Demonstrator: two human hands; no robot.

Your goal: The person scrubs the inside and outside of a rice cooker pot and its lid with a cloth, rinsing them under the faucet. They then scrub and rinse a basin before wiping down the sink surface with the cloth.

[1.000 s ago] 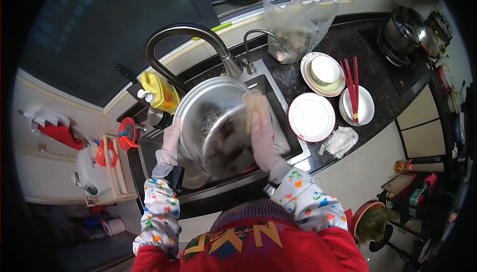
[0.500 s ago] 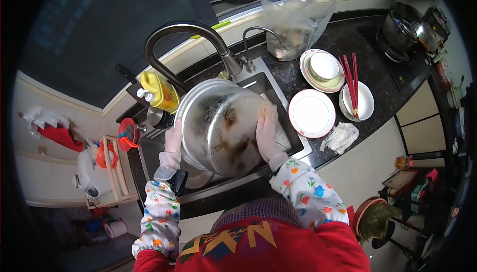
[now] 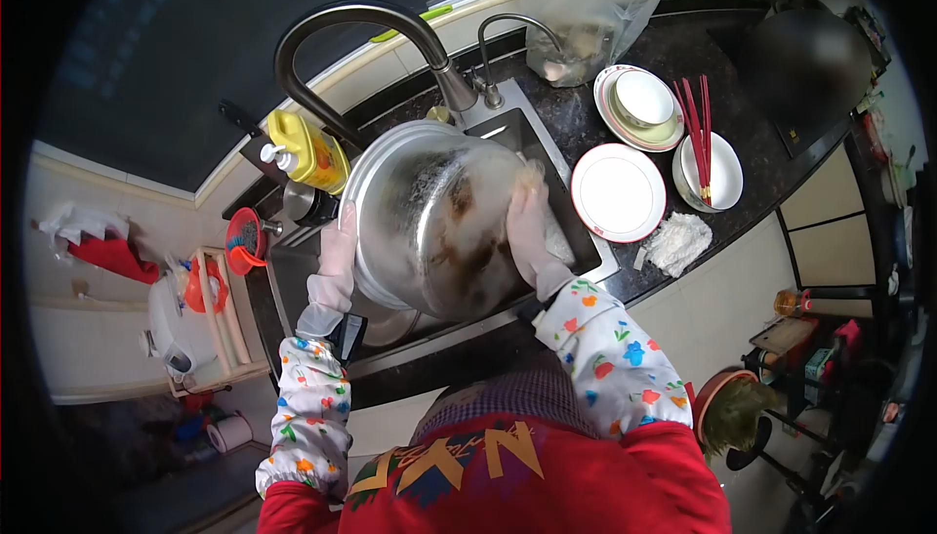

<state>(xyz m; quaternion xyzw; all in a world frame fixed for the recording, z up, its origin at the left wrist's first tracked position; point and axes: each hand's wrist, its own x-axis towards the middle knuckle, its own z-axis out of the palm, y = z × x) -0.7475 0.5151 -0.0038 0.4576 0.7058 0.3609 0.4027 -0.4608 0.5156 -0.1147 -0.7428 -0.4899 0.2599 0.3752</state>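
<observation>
A large metal pot (image 3: 444,270) lies tipped over the sink (image 3: 605,259), its bottom facing me with dark brown scorch marks. My left hand (image 3: 337,251), in a pale translucent glove, grips the pot's rim on the left side. On the right, my right hand (image 3: 530,231), gloved likewise, holds the pot at the edge of its bottom; its fingertips are slightly blurred. Above the pot arches the tall faucet (image 3: 366,15). Floral sleeve covers reach up both forearms.
To the right stand a white plate (image 3: 618,192), stacked dishes (image 3: 642,99), a bowl (image 3: 724,173) with red chopsticks (image 3: 695,134), and a white cloth (image 3: 675,243). A yellow bottle (image 3: 303,153) sits left of the faucet. Behind is a plastic bag (image 3: 576,31).
The view has tilted down slightly, so the counter and sink appear higher. Both hands stay on the pot, which keeps nearly the same tilt.
</observation>
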